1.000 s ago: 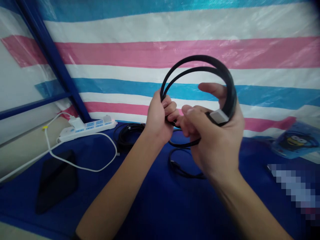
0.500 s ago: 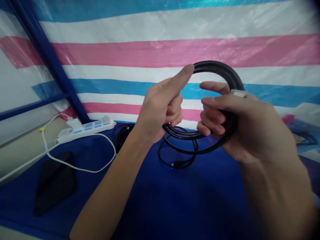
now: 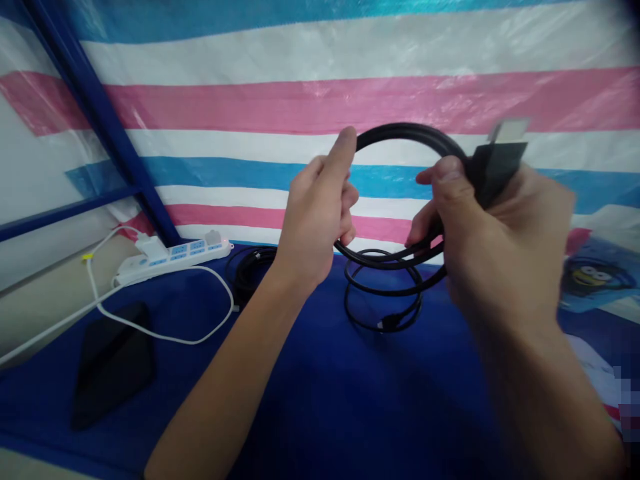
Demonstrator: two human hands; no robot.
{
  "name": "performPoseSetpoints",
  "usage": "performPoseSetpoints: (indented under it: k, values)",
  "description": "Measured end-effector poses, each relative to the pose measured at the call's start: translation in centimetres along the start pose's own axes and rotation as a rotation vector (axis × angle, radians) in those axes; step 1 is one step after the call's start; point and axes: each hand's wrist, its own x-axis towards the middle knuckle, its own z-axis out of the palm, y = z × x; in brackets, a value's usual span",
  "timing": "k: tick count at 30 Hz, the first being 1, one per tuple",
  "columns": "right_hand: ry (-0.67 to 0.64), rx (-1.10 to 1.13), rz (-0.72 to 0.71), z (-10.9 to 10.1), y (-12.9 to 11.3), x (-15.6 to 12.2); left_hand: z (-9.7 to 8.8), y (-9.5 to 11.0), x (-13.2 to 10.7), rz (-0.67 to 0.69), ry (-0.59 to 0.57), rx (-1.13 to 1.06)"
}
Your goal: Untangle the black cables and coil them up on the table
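A black HDMI cable [image 3: 407, 132], wound in a coil of several loops, is held up between my two hands. My left hand [image 3: 317, 210] is closed around the left side of the coil, its thumb stretched up along it. On the right side my right hand [image 3: 493, 220] grips the loops. The cable's plug [image 3: 500, 157], black with a metal tip, points up out of that hand. Below the coil, a looser loop ends in a second plug [image 3: 393, 323]; I cannot tell whether it hangs or rests on the blue surface [image 3: 340, 400].
At the left, a white power strip [image 3: 175, 257] has a white cord [image 3: 165, 339] looping from it. A flat black object [image 3: 115, 363] lies in front. Another black cable coil [image 3: 247, 273] sits behind my left forearm. A plastic pouch [image 3: 597, 277] is at the right, before a striped sheet [image 3: 250, 107].
My right hand has turned, and the plug now stands up in full view. My left hand's grip on the coil has shifted slightly left. The lower loop with its plug has moved right.
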Motion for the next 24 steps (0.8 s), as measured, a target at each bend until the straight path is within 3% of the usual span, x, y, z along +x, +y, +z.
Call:
performPoseSetpoints:
  k: [5, 15, 20, 24]
  values:
    - [-0.095, 0.029, 0.068, -0.5, -0.3, 0.3, 0.0, -0.1, -0.1, 0.218, -0.004, 0.24]
    - [-0.294, 0.333, 0.226, -0.7, 0.3, 0.9, -0.7, 0.3, -0.2, 0.253, -0.097, 0.595]
    - [-0.254, -0.001, 0.088, -0.5, 0.3, 0.9, -1.2, 0.4, 0.0, 0.266, -0.12, 0.75]
    - [-0.316, -0.267, -0.084, -0.3, 0.5, 0.9, -1.2, 0.2, 0.1, 0.277, -0.124, 0.766]
